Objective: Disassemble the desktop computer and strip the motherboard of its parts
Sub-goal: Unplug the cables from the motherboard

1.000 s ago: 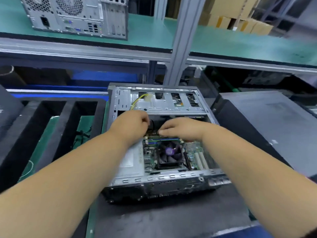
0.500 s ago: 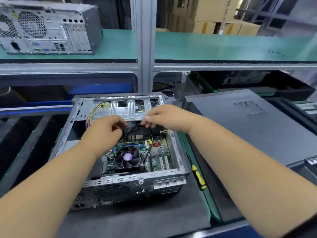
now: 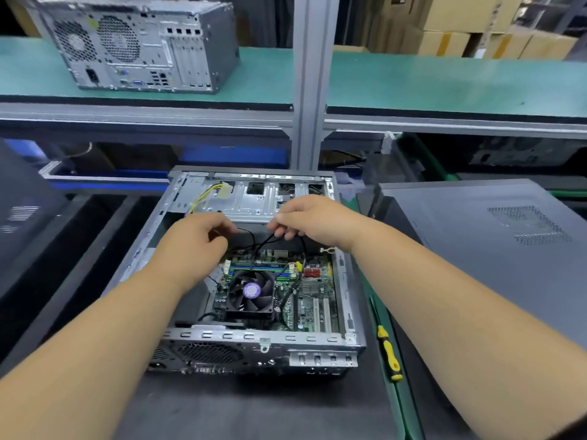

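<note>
An open desktop case (image 3: pixel 254 347) lies on its side on the dark mat in front of me. Inside it sits the green motherboard (image 3: pixel 305 300) with a black CPU fan (image 3: pixel 251 292) bearing a purple centre label. Thin black cables (image 3: pixel 254 238) rise from the board. My left hand (image 3: pixel 197 239) hovers over the board's far left part with fingers curled round one black cable. My right hand (image 3: pixel 313 222) pinches another black cable just in front of the drive cage (image 3: pixel 251 201). A yellow-wired white connector (image 3: pixel 224 190) lies on the cage.
A yellow-and-black screwdriver (image 3: pixel 389 352) lies right of the case. A closed dark grey computer case (image 3: pixel 495 249) lies further right. Another grey tower (image 3: pixel 143 42) stands on the green shelf behind, with a vertical metal post (image 3: pixel 313 81) between. Dark foam trays (image 3: pixel 63 265) sit at left.
Both hands have lifted from down on the motherboard, drawing the black cables up towards the drive cage. The view has shifted, so the case now sits further right in the picture.
</note>
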